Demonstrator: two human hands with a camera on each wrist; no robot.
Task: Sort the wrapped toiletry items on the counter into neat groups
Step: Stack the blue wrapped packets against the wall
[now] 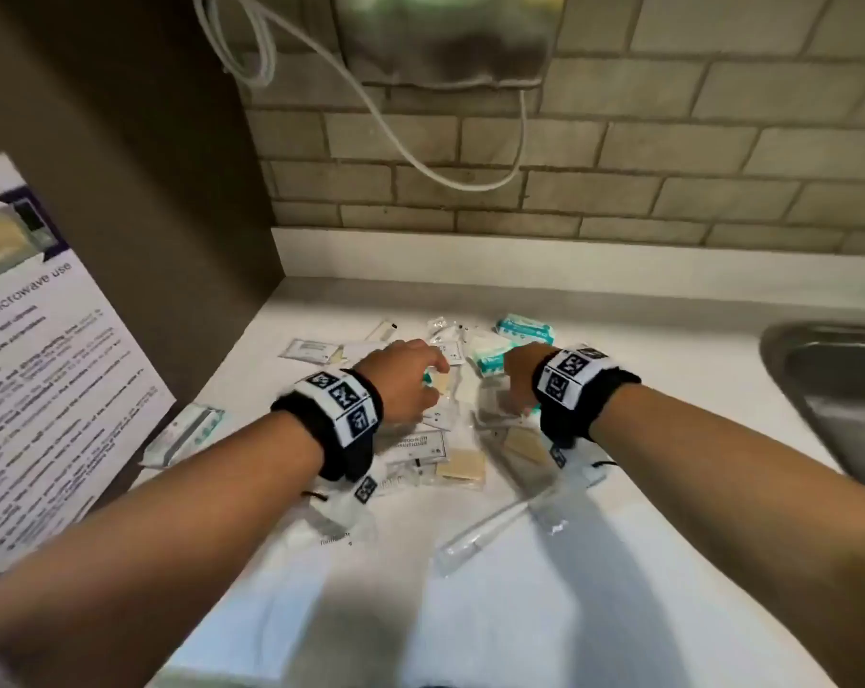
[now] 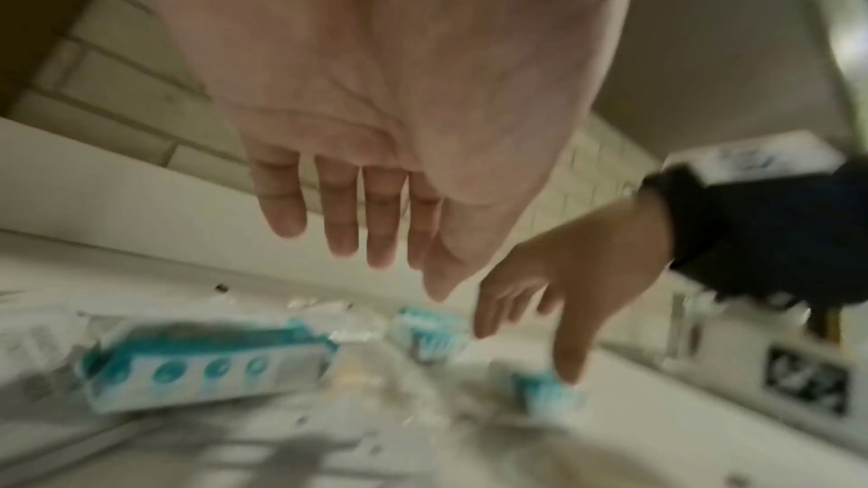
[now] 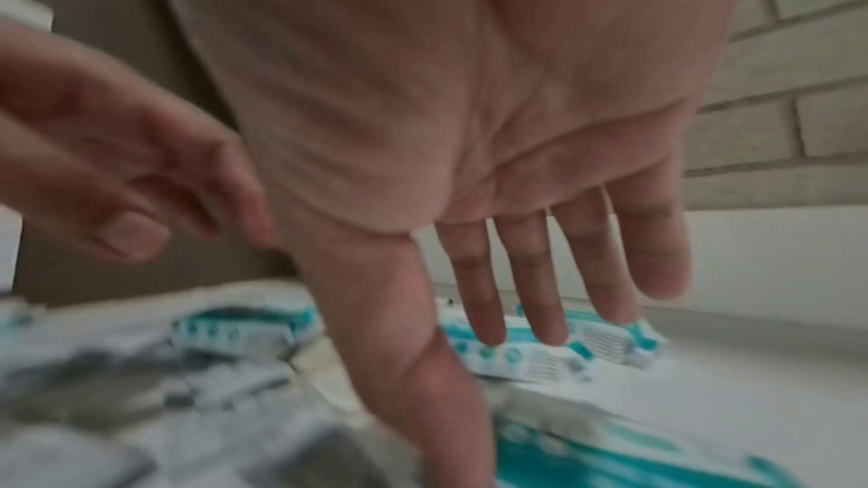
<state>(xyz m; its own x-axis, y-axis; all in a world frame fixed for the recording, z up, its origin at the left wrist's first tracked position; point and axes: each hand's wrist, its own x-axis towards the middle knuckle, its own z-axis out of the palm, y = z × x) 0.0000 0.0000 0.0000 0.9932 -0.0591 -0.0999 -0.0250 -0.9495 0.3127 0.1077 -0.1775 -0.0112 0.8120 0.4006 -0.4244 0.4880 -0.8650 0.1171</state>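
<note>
A loose pile of wrapped toiletry items (image 1: 445,429) lies on the white counter (image 1: 520,613). It holds teal-and-white packets (image 1: 525,332), clear sachets, beige soap bars (image 1: 463,469) and a wrapped toothbrush (image 1: 490,531). My left hand (image 1: 420,384) hovers over the pile's middle with its fingers straight (image 2: 371,247), holding nothing. A long teal packet (image 2: 206,366) lies below it. My right hand (image 1: 512,394) is spread open (image 3: 540,310) over two teal packets (image 3: 521,359). Its thumb reaches down toward another teal packet (image 2: 545,390); whether it touches is blurred.
A steel sink (image 1: 837,389) is set into the counter at the right. A brown panel with a microwave notice (image 1: 48,365) stands at the left, and one wrapped packet (image 1: 187,432) lies by its foot. A tiled wall with a hanging white cable (image 1: 420,156) closes the back.
</note>
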